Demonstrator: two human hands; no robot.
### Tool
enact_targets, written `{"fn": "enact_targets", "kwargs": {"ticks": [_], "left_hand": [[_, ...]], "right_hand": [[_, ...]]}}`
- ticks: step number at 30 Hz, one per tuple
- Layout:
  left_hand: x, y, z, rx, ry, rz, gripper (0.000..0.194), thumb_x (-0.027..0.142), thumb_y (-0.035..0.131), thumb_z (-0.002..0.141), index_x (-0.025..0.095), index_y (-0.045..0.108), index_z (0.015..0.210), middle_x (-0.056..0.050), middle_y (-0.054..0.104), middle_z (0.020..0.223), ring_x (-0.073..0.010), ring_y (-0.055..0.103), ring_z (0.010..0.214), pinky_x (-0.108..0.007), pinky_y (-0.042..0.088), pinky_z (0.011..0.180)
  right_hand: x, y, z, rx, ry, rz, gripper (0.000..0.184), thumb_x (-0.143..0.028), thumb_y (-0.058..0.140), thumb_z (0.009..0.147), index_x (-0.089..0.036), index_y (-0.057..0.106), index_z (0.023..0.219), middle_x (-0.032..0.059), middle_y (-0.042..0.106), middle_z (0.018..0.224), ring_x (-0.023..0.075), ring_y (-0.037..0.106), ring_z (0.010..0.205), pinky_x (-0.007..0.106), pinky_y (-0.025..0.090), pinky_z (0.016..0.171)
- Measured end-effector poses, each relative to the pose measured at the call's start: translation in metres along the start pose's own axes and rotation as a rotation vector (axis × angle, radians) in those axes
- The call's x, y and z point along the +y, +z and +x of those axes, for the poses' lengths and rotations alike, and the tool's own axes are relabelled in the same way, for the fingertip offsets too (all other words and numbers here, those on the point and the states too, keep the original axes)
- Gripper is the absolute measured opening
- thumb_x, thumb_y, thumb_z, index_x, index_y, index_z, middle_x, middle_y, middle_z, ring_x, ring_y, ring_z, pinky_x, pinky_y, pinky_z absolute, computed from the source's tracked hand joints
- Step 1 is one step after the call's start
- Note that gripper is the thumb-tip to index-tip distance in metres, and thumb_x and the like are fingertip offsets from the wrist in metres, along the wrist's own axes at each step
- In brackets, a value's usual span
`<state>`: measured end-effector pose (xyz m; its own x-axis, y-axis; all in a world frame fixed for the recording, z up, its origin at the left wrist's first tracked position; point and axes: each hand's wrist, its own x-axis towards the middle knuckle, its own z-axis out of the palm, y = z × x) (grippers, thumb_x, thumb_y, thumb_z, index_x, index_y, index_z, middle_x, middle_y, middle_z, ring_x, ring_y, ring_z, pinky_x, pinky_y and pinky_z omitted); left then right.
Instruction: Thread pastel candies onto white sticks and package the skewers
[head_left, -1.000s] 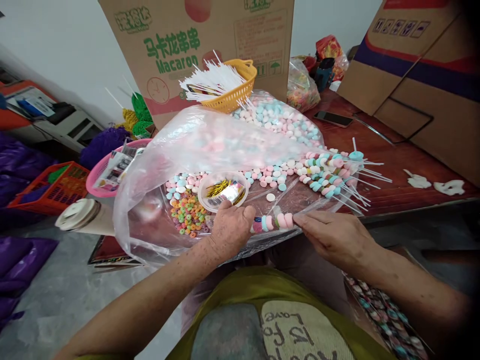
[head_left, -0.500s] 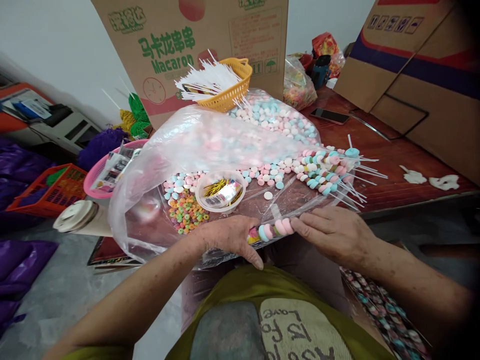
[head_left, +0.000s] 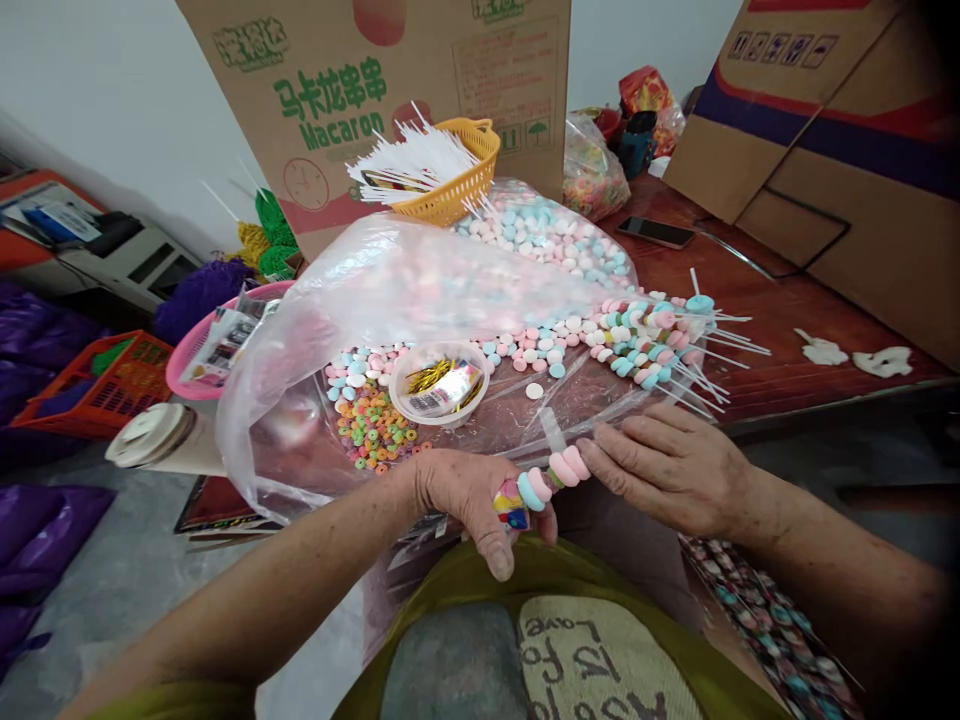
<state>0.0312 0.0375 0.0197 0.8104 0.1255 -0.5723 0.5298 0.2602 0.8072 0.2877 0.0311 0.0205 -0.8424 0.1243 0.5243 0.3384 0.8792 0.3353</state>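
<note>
A candy skewer (head_left: 546, 477) with pink, blue and multicoloured sweets lies between my two hands at the near edge of the table. My left hand (head_left: 469, 495) grips its multicoloured end, fingers curled under. My right hand (head_left: 671, 465) pinches the pink end with its fingertips. Just beyond lie a small clear tub (head_left: 442, 380) with gold twist ties, a patch of coloured ring candies (head_left: 371, 430), and loose pink, blue and white round candies (head_left: 540, 345) on clear plastic. A heap of finished skewers (head_left: 652, 340) rests to the right.
A yellow basket of white sticks (head_left: 442, 170) stands behind a big candy bag (head_left: 420, 280). Cardboard boxes (head_left: 390, 80) rise at the back and right. A phone (head_left: 656, 232) lies on the red table (head_left: 787, 340). A pink basket (head_left: 217, 340) and orange crate (head_left: 90, 385) sit left.
My left hand has slid down toward me along the skewer and now grips the multicoloured end below the table edge. The right hand stays on the pink end.
</note>
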Motion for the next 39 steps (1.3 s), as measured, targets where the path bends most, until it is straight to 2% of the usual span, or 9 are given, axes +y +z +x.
{"fn": "enact_targets", "kwargs": {"ticks": [5,8,12,17,20,24,31,36,39], "left_hand": [[0.011,0.009,0.006,0.708,-0.068,0.598,0.069,0.049,0.073,0.058,0.017,0.052,0.116,-0.006,0.064,0.092,-0.0223,0.06,0.082,-0.032,0.046,0.071],[0.019,0.019,0.009,0.889,-0.111,1.008,0.067,0.04,0.064,0.073,0.015,0.041,0.13,-0.012,0.065,0.096,-0.0294,0.06,0.095,-0.042,0.042,0.085],[0.031,0.014,-0.014,0.764,-0.013,0.873,0.1,0.048,0.075,0.058,0.018,0.025,0.14,-0.013,0.06,0.116,-0.03,0.056,0.106,-0.038,0.043,0.087],[0.025,-0.012,-0.034,0.217,-0.086,0.231,0.044,0.033,0.075,0.061,0.019,0.06,0.099,-0.003,0.068,0.089,-0.0183,0.063,0.083,-0.027,0.048,0.072],[0.014,-0.013,-0.022,0.089,-0.078,-0.002,0.034,0.031,0.073,0.063,0.017,0.06,0.091,0.001,0.063,0.068,-0.0153,0.062,0.066,-0.028,0.049,0.063],[0.012,-0.004,-0.01,0.365,-0.111,0.317,0.025,0.033,0.068,0.065,0.016,0.059,0.079,0.002,0.058,0.064,-0.0144,0.056,0.061,-0.025,0.045,0.058],[0.007,0.011,0.003,0.907,-0.322,1.013,0.033,0.045,0.058,0.073,0.017,0.056,0.09,-0.007,0.064,0.08,-0.0265,0.061,0.076,-0.034,0.044,0.067],[0.001,0.01,0.004,0.867,-0.247,1.178,0.036,0.048,0.059,0.074,0.016,0.055,0.092,-0.006,0.065,0.079,-0.0264,0.061,0.08,-0.042,0.038,0.087],[0.011,0.011,-0.002,0.735,-0.199,1.032,0.04,0.052,0.064,0.068,0.019,0.055,0.088,-0.003,0.063,0.079,-0.0227,0.06,0.077,-0.032,0.042,0.074]], "right_hand": [[-0.025,0.019,-0.006,-0.081,0.164,0.092,0.022,-0.009,0.04,0.086,-0.013,0.057,0.099,0.0048,0.063,0.074,0.0144,0.052,0.065,0.029,0.039,0.059],[-0.033,0.028,-0.012,-0.063,0.37,0.174,0.026,-0.005,0.039,0.084,-0.014,0.059,0.097,0.0045,0.064,0.075,0.014,0.056,0.067,0.026,0.041,0.059],[-0.026,0.023,-0.017,-0.012,0.455,0.244,0.026,-0.006,0.043,0.083,-0.016,0.058,0.102,0.0054,0.066,0.083,0.0136,0.059,0.073,0.024,0.045,0.063],[-0.017,0.012,-0.015,0.042,0.32,0.198,0.03,-0.002,0.046,0.081,-0.015,0.053,0.107,0.0058,0.066,0.081,0.015,0.059,0.073,0.026,0.044,0.063],[-0.014,0.011,-0.014,0.058,0.223,0.141,0.027,-0.005,0.046,0.082,-0.013,0.051,0.108,0.0067,0.066,0.08,0.0156,0.057,0.07,0.029,0.043,0.063],[-0.013,0.008,-0.014,-0.037,0.196,0.094,0.025,-0.005,0.04,0.084,-0.015,0.054,0.102,0.0048,0.065,0.077,0.0146,0.056,0.068,0.027,0.04,0.062],[-0.017,0.004,-0.001,-0.346,0.509,0.357,0.026,-0.007,0.039,0.083,-0.018,0.061,0.09,0.0023,0.063,0.072,0.0127,0.057,0.062,0.023,0.035,0.053],[-0.007,0.002,-0.001,-0.307,0.482,0.466,0.022,-0.012,0.04,0.086,-0.018,0.06,0.091,0.0017,0.065,0.074,0.0117,0.057,0.062,0.022,0.036,0.054],[-0.002,-0.001,0.0,-0.189,0.364,0.31,0.022,-0.01,0.039,0.086,-0.017,0.06,0.088,0.0032,0.064,0.072,0.0128,0.056,0.065,0.024,0.036,0.057]]}}
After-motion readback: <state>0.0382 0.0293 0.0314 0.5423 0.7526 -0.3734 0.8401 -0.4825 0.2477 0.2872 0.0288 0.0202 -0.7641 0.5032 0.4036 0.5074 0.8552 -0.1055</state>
